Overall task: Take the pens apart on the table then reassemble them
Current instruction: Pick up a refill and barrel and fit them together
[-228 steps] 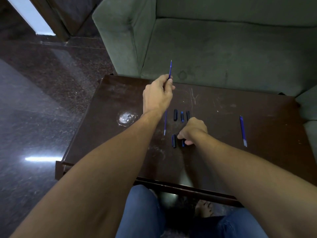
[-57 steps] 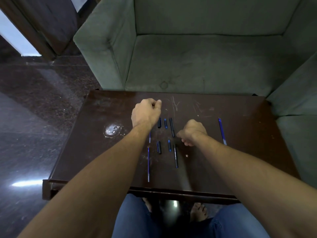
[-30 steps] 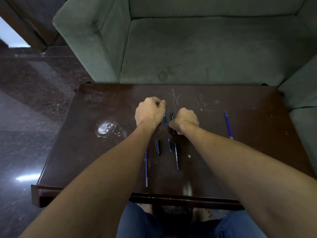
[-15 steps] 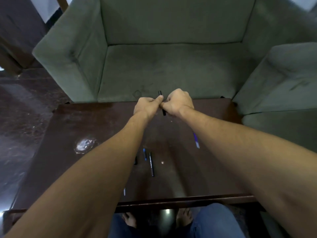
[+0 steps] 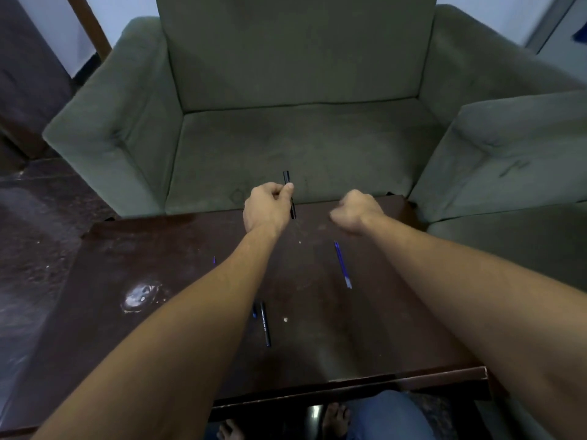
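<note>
My left hand (image 5: pixel 266 207) is raised over the far edge of the dark wooden table (image 5: pixel 178 255), pinching a black pen barrel (image 5: pixel 289 195) upright between thumb and finger. My right hand (image 5: pixel 355 211) is a closed fist a little to the right, apart from the barrel; whether it holds a small part is hidden. On the table lie a whole blue pen (image 5: pixel 342 264), a black pen barrel (image 5: pixel 265 323) with a small blue piece (image 5: pixel 254 311) beside it, and the tip of a blue refill (image 5: pixel 214 260) showing past my left forearm.
A green armchair (image 5: pixel 298 134) stands right behind the table, with a second green seat (image 5: pixel 508 160) at the right. A whitish smear (image 5: pixel 139 296) marks the table's left side. Dark polished floor lies to the left. My knees and bare feet are under the near edge.
My hands rose from the row of parts and met around the black barrel; now they have separated, the left keeping the barrel, the right drawn away to the right. The camera tilted upward.
</note>
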